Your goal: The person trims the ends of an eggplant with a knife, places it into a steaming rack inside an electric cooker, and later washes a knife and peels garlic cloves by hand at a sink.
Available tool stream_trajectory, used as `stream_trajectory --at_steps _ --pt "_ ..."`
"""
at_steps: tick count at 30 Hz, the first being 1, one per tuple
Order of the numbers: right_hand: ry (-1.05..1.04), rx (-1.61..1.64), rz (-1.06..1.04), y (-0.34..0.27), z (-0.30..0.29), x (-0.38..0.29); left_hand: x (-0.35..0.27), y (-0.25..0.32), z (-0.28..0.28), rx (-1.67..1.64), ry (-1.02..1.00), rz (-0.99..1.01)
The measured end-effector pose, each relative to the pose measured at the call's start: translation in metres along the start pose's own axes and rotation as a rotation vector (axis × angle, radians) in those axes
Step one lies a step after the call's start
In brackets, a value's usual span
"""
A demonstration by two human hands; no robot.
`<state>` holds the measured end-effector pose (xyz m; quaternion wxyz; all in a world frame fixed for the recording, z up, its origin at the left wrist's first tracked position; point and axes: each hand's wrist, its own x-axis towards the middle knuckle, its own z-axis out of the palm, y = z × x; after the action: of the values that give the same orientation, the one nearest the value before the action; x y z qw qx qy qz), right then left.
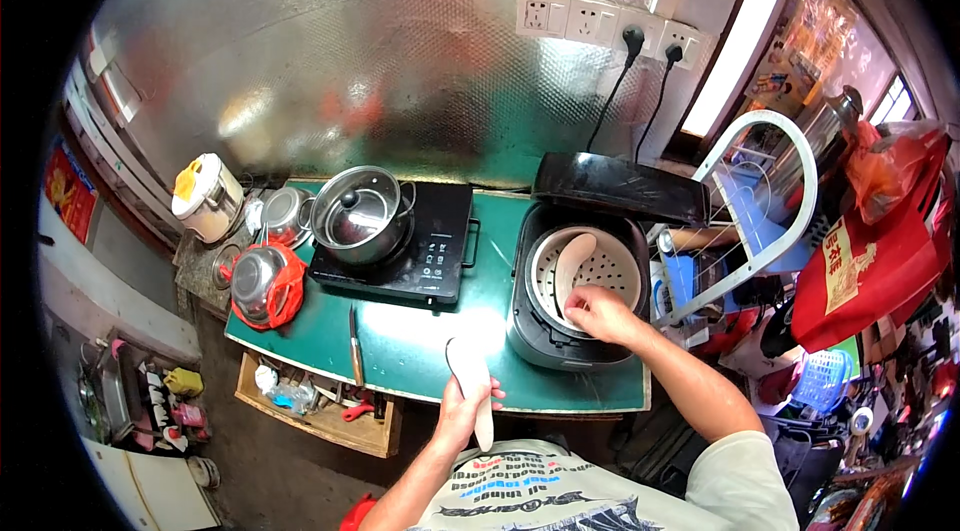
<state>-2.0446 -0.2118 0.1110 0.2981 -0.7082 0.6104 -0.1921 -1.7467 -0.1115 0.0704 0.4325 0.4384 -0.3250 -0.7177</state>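
My left hand (463,411) holds a long pale curved piece (472,388), perhaps a peeled root vegetable, near the front edge of the green table (405,351). My right hand (600,315) reaches over the open black rice cooker (574,354). Its fingertips are at the lower end of a second pale curved piece (576,261), which leans in a white perforated steamer basket (600,268) inside the cooker. Whether the fingers still grip that piece cannot be told. The cooker's black lid (619,186) stands raised behind.
A lidded steel pot (356,219) sits on a black induction cooker (442,231). A knife (355,351) lies at the table's front. Steel bowls (259,279) and an open drawer (322,411) are at left; a white rack (795,208) stands right.
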Motion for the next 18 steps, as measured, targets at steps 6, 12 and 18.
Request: stream_trajectory --at_steps 6,12,18 --pt "-0.044 -0.098 0.038 -0.013 0.005 -0.014 0.000 0.001 0.002 -0.001 -0.014 -0.017" --pt "0.145 -0.003 0.050 0.032 0.004 -0.002 -0.002 0.001 0.003 0.015 -0.014 -0.025" --pt "-0.066 0.190 0.089 0.016 -0.061 -0.026 -0.003 -0.001 -0.005 -0.015 0.025 -0.013"
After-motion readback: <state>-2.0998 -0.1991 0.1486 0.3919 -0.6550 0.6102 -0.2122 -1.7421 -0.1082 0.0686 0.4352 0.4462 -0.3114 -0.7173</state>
